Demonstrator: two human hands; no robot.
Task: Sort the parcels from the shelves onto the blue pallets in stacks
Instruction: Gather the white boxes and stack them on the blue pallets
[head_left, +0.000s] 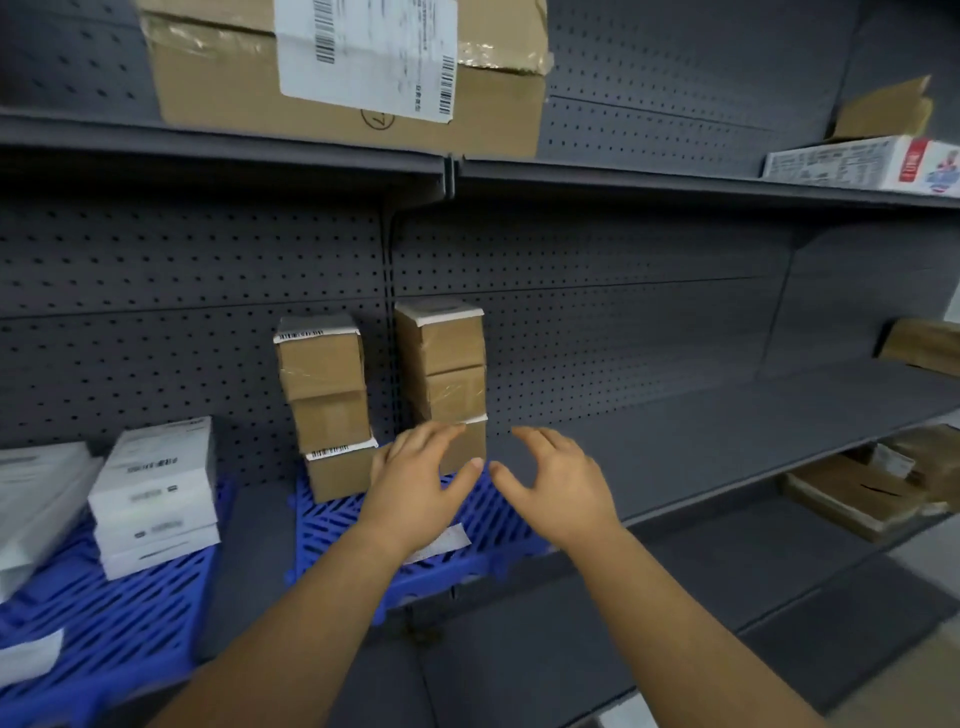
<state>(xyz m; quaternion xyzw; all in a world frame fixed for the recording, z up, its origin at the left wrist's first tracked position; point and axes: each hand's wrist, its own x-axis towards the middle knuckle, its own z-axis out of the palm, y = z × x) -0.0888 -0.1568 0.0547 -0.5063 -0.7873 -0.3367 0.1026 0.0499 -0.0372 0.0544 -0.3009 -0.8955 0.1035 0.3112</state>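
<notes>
Two stacks of small brown cardboard parcels sit at the back of a blue slatted pallet (483, 519) on the lower grey shelf, right up against the pegboard back panel (623, 322). The left stack (327, 405) and the right stack (447, 374) are each three boxes high, with white barcode labels folded over the box edges; the bars show but the print is too blurry to read. The left hand (415, 488) is in front of the bottom box of the right stack, fingers spread and nearly straight, tips at or just touching the box face, so its grip is apart and around nothing. The right hand (561, 493) hovers just beside that stack over the pallet's right edge, fingers spread and loosely bent, grip also apart, holding nothing. Both forearms come up from the bottom of the view. A loose white paper slip (441, 543) lies on the pallet under the left wrist. Off to the left, a second blue pallet (104, 613) carries a stack of flat white boxes (156, 499) with barcodes, text unreadable. On the upper shelf there's a big cardboard box (348, 93) with a large white shipping label and a circled handwritten mark that looks like a 7. Far right up there lies a white printed carton (872, 163) with red and blue graphics.
</notes>
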